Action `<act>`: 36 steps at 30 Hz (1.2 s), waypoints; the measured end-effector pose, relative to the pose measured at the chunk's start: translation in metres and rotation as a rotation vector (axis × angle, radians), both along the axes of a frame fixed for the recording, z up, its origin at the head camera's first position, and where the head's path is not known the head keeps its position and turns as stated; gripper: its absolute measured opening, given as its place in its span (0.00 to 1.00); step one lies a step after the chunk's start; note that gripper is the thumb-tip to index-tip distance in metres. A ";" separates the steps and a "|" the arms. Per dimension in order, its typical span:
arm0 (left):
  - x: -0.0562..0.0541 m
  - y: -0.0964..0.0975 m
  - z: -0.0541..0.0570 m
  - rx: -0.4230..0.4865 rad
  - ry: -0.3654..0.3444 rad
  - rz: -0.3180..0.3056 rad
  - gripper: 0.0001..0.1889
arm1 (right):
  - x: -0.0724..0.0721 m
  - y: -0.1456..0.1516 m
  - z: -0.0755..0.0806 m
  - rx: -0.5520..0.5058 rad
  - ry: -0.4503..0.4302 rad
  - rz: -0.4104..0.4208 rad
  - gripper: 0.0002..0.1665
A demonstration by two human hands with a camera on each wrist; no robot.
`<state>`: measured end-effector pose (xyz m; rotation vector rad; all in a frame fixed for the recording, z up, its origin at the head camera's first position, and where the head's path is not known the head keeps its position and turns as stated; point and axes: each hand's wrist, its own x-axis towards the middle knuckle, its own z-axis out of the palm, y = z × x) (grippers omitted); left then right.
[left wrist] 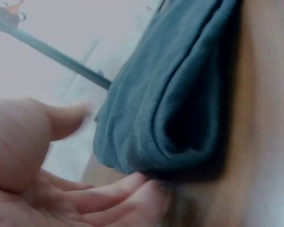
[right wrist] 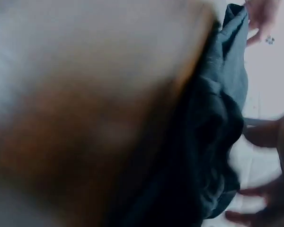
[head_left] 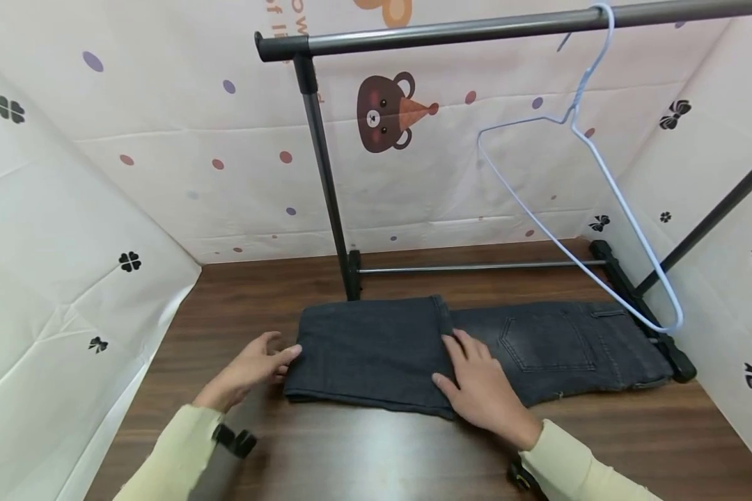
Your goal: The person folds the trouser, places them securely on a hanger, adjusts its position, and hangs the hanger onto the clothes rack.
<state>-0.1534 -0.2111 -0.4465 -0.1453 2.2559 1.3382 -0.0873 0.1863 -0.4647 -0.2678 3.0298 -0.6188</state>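
Dark jeans lie folded lengthwise on the wooden surface, with the leg part turned back over itself toward the hems. The waist end, with its back pocket, extends to the right. At the left fold is my left hand, thumb and fingers apart; in the left wrist view its fingertips meet the lower edge of the rounded fold. My right hand rests with spread fingers on the jeans by the hem edge. The right wrist view is blurred, showing the side of the dark cloth and part of the fingers.
Behind the jeans stands a dark metal clothes rack. A light blue hanger hangs from its top bar, its lower corner overlapping the waist end in the head view. Printed white sheets wall in the wooden surface.
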 end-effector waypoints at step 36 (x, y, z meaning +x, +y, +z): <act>-0.030 0.016 -0.022 -0.009 -0.044 -0.012 0.34 | -0.013 0.012 0.006 -0.475 -0.399 -0.296 0.29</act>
